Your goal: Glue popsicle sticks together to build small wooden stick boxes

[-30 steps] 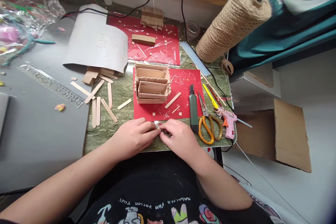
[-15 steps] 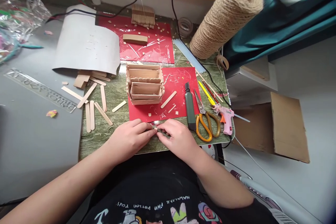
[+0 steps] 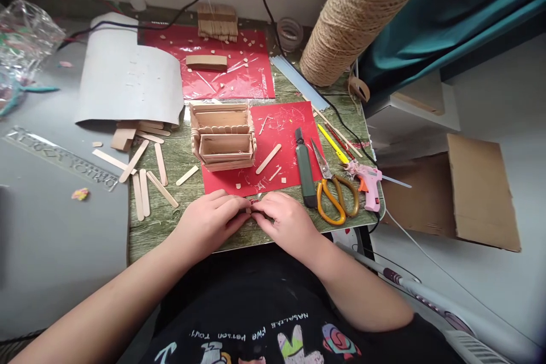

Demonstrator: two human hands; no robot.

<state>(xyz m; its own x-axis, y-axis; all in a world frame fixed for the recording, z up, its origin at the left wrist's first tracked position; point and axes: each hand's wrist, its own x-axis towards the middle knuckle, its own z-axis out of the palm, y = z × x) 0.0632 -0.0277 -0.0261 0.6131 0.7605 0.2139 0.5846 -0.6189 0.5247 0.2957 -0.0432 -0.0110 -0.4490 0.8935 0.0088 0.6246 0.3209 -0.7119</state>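
Observation:
At the table's near edge, my left hand (image 3: pixel 213 217) and my right hand (image 3: pixel 285 220) meet, fingertips pinched together. Between them shows a small pale wooden piece (image 3: pixel 248 210), mostly hidden by the fingers. Just beyond my hands, a two-compartment box made of craft sticks (image 3: pixel 226 164) stands partly on a red sheet (image 3: pixel 281 119). A single craft stick (image 3: pixel 268 158) and small offcuts lie on that sheet. Several loose craft sticks (image 3: pixel 145 192) are spread left of the box.
To the right lie a green cutter (image 3: pixel 306 168), orange-handled scissors (image 3: pixel 330 196) and a pink glue gun (image 3: pixel 370 185) with its cord. A large twine roll (image 3: pixel 358 20) stands at the back right. White paper (image 3: pixel 128 79) and a clear ruler (image 3: pixel 62 158) are at left.
The camera view has shifted, so the table items appear a little further left. My hands stay together at the table edge, their fingertips slightly closer.

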